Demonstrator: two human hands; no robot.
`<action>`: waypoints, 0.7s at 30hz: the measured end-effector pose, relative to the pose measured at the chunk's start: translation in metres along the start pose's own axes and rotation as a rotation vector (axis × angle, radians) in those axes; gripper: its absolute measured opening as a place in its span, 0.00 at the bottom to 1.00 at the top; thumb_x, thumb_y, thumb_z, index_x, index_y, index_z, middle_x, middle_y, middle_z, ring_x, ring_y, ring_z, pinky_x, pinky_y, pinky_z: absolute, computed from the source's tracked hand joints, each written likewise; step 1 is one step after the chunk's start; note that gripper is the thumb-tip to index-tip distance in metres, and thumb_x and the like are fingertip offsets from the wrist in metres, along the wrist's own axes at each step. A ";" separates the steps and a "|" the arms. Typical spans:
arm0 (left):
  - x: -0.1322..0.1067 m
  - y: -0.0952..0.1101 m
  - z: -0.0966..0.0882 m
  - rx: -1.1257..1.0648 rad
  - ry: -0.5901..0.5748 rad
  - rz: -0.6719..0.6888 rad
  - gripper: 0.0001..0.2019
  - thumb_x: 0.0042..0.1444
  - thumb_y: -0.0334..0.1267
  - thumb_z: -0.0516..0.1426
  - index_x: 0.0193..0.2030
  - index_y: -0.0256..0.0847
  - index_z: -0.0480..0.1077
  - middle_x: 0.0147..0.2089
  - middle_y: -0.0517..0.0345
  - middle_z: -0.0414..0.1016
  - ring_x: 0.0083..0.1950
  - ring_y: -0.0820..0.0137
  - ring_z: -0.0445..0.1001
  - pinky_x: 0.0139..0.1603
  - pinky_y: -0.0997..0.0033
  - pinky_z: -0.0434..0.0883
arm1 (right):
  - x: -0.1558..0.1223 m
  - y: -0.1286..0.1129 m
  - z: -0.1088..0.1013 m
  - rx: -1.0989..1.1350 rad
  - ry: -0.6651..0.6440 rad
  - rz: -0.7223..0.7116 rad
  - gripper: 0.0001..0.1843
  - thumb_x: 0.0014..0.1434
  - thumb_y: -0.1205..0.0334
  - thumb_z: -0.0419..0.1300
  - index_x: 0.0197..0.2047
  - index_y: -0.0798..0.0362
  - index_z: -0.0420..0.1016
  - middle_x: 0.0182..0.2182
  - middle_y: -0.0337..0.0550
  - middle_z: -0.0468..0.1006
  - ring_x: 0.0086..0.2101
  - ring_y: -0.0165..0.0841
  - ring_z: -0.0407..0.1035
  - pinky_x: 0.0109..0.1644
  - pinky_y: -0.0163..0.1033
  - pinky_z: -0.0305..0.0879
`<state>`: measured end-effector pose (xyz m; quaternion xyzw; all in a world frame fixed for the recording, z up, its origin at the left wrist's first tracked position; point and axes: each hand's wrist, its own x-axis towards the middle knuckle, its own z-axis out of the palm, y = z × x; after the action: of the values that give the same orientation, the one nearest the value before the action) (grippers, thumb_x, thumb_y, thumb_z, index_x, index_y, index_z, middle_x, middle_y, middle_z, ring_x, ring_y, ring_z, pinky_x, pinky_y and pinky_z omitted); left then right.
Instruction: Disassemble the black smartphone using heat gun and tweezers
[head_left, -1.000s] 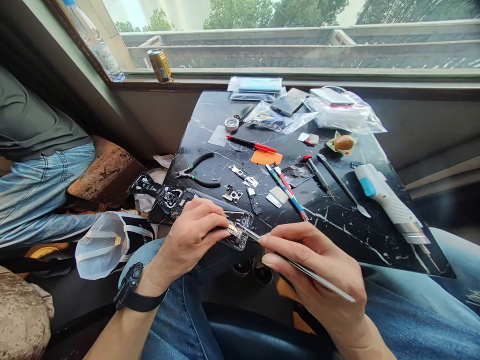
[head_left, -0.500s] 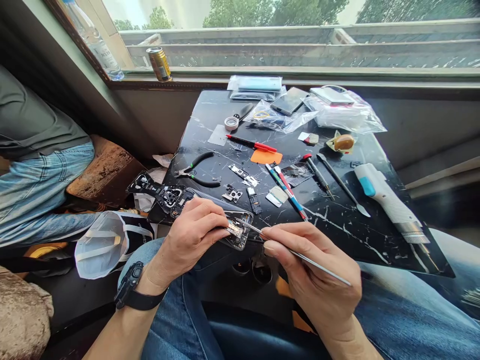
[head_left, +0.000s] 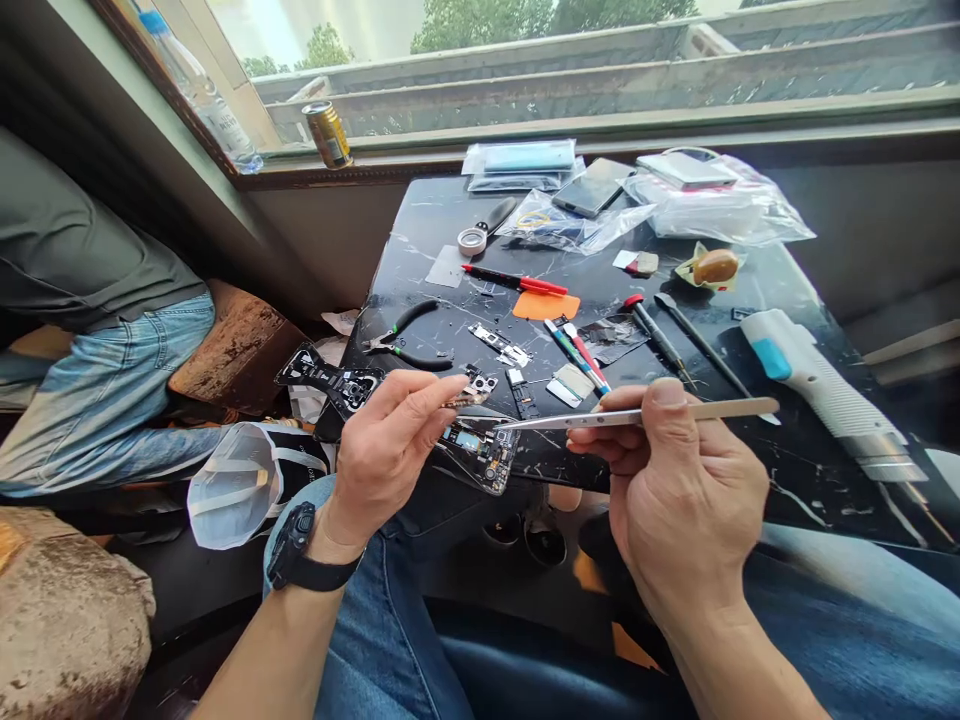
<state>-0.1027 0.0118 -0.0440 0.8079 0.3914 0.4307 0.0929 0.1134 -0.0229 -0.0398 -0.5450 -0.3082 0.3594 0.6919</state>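
Note:
My left hand (head_left: 394, 450) pinches a thin, small circuit board (head_left: 468, 399) between thumb and fingers, raised above the opened phone (head_left: 491, 470). The phone lies at the table's near edge, its inner parts and a light blue patch exposed. My right hand (head_left: 682, 490) grips metal tweezers (head_left: 592, 421), held almost level. Their tips reach over the phone, close to the board; whether they touch anything, I cannot tell. The phone's detached black back part (head_left: 330, 385) rests left of my left hand, which partly covers the phone and board.
On the black marbled table (head_left: 420, 225) are cutting pliers (head_left: 409, 340), a red-black pen (head_left: 517, 280), a screwdriver (head_left: 656, 335), a metal spudger (head_left: 701, 340), a white handheld tool (head_left: 825, 390) and loose phone parts (head_left: 501, 345). Another person (head_left: 97, 260) sits at left.
The circuit board has come up out of the phone in my left hand. My right hand has turned the tweezers from slanted to nearly level. The view has shifted slightly.

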 end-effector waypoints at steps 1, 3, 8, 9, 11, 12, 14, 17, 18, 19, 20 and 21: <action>0.002 0.000 -0.002 -0.010 0.022 -0.040 0.16 0.68 0.28 0.61 0.60 0.43 0.77 0.49 0.57 0.79 0.51 0.74 0.79 0.57 0.77 0.75 | 0.001 -0.001 0.003 0.000 -0.014 -0.013 0.21 0.65 0.42 0.69 0.33 0.52 0.84 0.27 0.36 0.80 0.23 0.29 0.79 0.28 0.32 0.80; 0.005 -0.002 -0.006 -0.079 0.080 -0.162 0.16 0.68 0.32 0.63 0.61 0.47 0.78 0.50 0.59 0.81 0.50 0.72 0.81 0.57 0.73 0.77 | 0.001 -0.002 0.009 -0.009 -0.064 -0.040 0.19 0.66 0.44 0.69 0.34 0.52 0.84 0.29 0.37 0.81 0.24 0.30 0.79 0.29 0.33 0.81; 0.008 -0.007 -0.015 -0.376 0.202 -0.420 0.18 0.68 0.37 0.63 0.64 0.47 0.76 0.50 0.56 0.85 0.46 0.67 0.85 0.51 0.67 0.83 | -0.005 0.003 0.023 -0.111 -0.241 -0.178 0.14 0.71 0.50 0.65 0.37 0.49 0.81 0.32 0.35 0.80 0.27 0.28 0.80 0.32 0.33 0.78; 0.009 -0.009 -0.016 -0.414 0.219 -0.438 0.18 0.67 0.37 0.64 0.63 0.46 0.76 0.49 0.55 0.85 0.45 0.67 0.85 0.49 0.67 0.83 | -0.005 0.006 0.026 -0.145 -0.286 -0.223 0.13 0.72 0.51 0.64 0.37 0.49 0.81 0.32 0.35 0.80 0.28 0.29 0.80 0.34 0.34 0.77; 0.011 -0.012 -0.019 -0.469 0.252 -0.491 0.18 0.67 0.38 0.64 0.62 0.45 0.77 0.48 0.54 0.86 0.44 0.66 0.85 0.46 0.66 0.84 | -0.006 0.010 0.031 -0.194 -0.367 -0.301 0.12 0.72 0.54 0.64 0.37 0.49 0.81 0.33 0.36 0.80 0.30 0.30 0.78 0.36 0.36 0.75; 0.012 -0.013 -0.021 -0.492 0.270 -0.526 0.18 0.66 0.38 0.64 0.62 0.44 0.77 0.48 0.54 0.85 0.44 0.65 0.85 0.46 0.66 0.84 | -0.005 0.011 0.033 -0.208 -0.397 -0.328 0.11 0.72 0.55 0.65 0.38 0.49 0.81 0.33 0.36 0.80 0.31 0.30 0.77 0.37 0.37 0.74; 0.013 -0.014 -0.023 -0.526 0.289 -0.600 0.18 0.65 0.38 0.65 0.61 0.43 0.77 0.47 0.53 0.85 0.44 0.65 0.85 0.46 0.66 0.83 | -0.003 0.012 0.037 -0.226 -0.435 -0.378 0.10 0.72 0.59 0.65 0.38 0.51 0.81 0.33 0.38 0.81 0.32 0.30 0.75 0.38 0.37 0.72; 0.013 -0.015 -0.025 -0.543 0.275 -0.686 0.19 0.62 0.37 0.67 0.60 0.40 0.77 0.45 0.55 0.84 0.43 0.68 0.84 0.47 0.69 0.83 | 0.001 0.011 0.043 -0.265 -0.474 -0.454 0.08 0.71 0.62 0.66 0.38 0.54 0.82 0.33 0.39 0.80 0.31 0.28 0.74 0.37 0.35 0.69; 0.013 -0.015 -0.025 -0.535 0.267 -0.707 0.20 0.61 0.37 0.68 0.60 0.40 0.77 0.44 0.56 0.84 0.43 0.69 0.84 0.47 0.71 0.82 | 0.003 0.010 0.044 -0.278 -0.488 -0.471 0.08 0.70 0.63 0.66 0.38 0.55 0.82 0.33 0.39 0.80 0.31 0.27 0.73 0.37 0.34 0.69; 0.012 -0.015 -0.024 -0.521 0.261 -0.724 0.20 0.61 0.37 0.68 0.60 0.40 0.76 0.44 0.56 0.85 0.43 0.70 0.83 0.47 0.72 0.82 | 0.004 0.010 0.046 -0.290 -0.501 -0.481 0.08 0.70 0.63 0.67 0.38 0.55 0.82 0.33 0.39 0.80 0.30 0.27 0.72 0.37 0.33 0.68; 0.011 -0.016 -0.024 -0.502 0.257 -0.736 0.21 0.60 0.36 0.68 0.60 0.39 0.76 0.43 0.57 0.85 0.43 0.71 0.83 0.47 0.73 0.81 | 0.005 0.009 0.048 -0.303 -0.511 -0.485 0.07 0.70 0.63 0.67 0.37 0.55 0.81 0.32 0.39 0.80 0.30 0.26 0.71 0.36 0.33 0.67; 0.011 -0.017 -0.024 -0.479 0.254 -0.743 0.22 0.60 0.36 0.69 0.60 0.39 0.76 0.44 0.57 0.85 0.43 0.72 0.83 0.48 0.74 0.81 | 0.006 0.008 0.049 -0.318 -0.519 -0.487 0.07 0.69 0.64 0.67 0.37 0.55 0.81 0.32 0.39 0.80 0.29 0.26 0.70 0.35 0.33 0.67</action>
<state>-0.1270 0.0268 -0.0314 0.5092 0.5523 0.5421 0.3766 0.0752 0.0093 -0.0368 -0.4473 -0.6453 0.2582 0.5630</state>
